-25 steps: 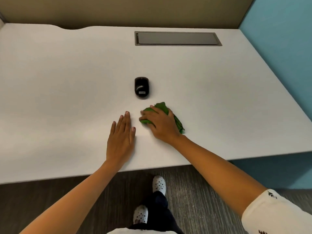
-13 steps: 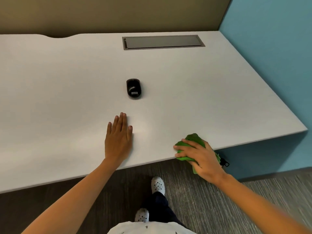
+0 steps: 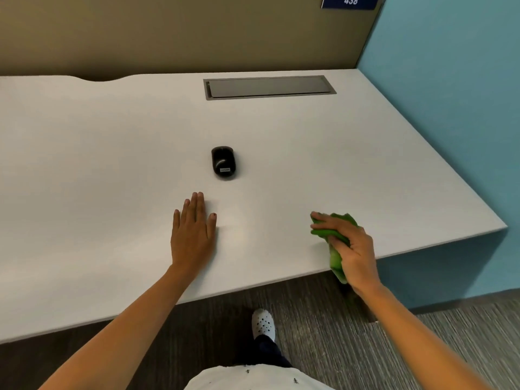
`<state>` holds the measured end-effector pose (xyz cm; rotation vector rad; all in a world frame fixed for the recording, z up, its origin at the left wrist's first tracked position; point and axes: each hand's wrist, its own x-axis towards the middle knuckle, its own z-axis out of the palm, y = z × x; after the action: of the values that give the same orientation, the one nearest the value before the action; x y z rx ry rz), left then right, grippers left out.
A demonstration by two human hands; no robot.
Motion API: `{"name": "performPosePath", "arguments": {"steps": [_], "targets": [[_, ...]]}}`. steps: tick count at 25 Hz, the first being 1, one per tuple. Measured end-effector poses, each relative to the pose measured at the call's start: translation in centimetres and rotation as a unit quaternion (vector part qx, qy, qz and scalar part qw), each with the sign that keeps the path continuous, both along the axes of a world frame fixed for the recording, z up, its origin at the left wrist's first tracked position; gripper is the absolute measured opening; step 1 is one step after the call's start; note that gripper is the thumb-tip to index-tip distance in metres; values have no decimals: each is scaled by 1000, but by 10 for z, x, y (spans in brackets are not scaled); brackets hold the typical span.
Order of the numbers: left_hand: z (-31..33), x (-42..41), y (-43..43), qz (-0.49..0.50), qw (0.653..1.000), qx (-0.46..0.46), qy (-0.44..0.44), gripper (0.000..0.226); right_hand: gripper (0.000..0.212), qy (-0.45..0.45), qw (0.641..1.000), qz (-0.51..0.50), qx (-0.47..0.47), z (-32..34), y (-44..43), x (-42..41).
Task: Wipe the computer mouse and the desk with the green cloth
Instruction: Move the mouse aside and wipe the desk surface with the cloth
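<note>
The right hand [image 3: 353, 247], at the lower right of the frame, has its grip closed around the bunched green cloth [image 3: 336, 235] near the white surface [image 3: 112, 153] front edge, cloth tail hanging past it. The left hand [image 3: 194, 235] lies flat, fingers spread, holding nothing. The black computer mouse [image 3: 223, 162] sits mid-frame, apart from both.
</note>
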<state>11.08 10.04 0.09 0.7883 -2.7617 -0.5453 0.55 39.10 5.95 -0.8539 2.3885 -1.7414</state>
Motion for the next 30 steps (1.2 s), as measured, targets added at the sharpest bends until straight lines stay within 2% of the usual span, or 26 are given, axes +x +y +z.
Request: {"name": "performPosePath", "arguments": {"steps": [4, 10, 16, 23, 30], "targets": [[4, -25, -41, 45, 998, 35, 10, 55, 31, -20, 996, 42, -77, 18, -77, -42], [-3, -50, -86, 61, 998, -15, -9, 53, 28, -12, 991, 110, -71, 34, -201, -113], [-6, -67, -108, 110, 994, -28, -8, 57, 29, 27, 991, 130, 11, 37, -311, -183], [-9, -79, -126, 147, 988, -39, -28, 59, 30, 93, 986, 129, 54, 38, -425, -247], [-7, -103, -165, 178, 982, -38, -45, 59, 32, 158, 978, 46, 130, 27, -525, -294]]}}
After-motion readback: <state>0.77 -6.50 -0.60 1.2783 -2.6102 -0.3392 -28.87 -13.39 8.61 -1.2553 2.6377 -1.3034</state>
